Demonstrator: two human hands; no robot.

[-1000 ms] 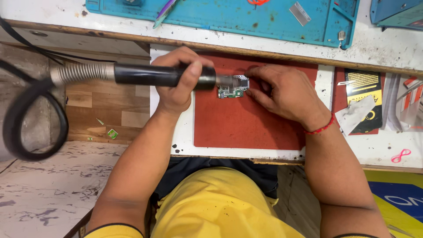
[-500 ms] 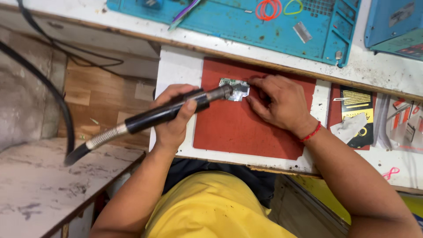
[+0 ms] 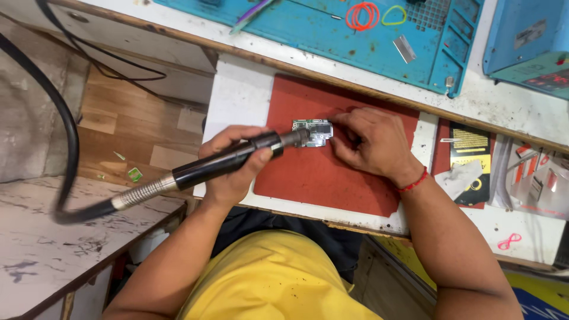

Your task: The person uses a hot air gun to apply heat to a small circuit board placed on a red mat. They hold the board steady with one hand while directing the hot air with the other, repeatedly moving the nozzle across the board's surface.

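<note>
A white worktop carries a red mat, and near the mat's upper middle lies a small circuit board. The left hand has its fingers wrapped round a black hot-air handpiece (nozzle tip at the board's left edge), while the right hand, just right of the board, presses curled fingers against its edge; a blue mat lies beyond the red one

A big blue mat lies at the back of the tabletop. On the mat sit an orange ring, a yellow ring beside it, and a small flat blade. A blue box stands at the right. A pink loop lies near the front edge. A black cable hangs at the left.
</note>
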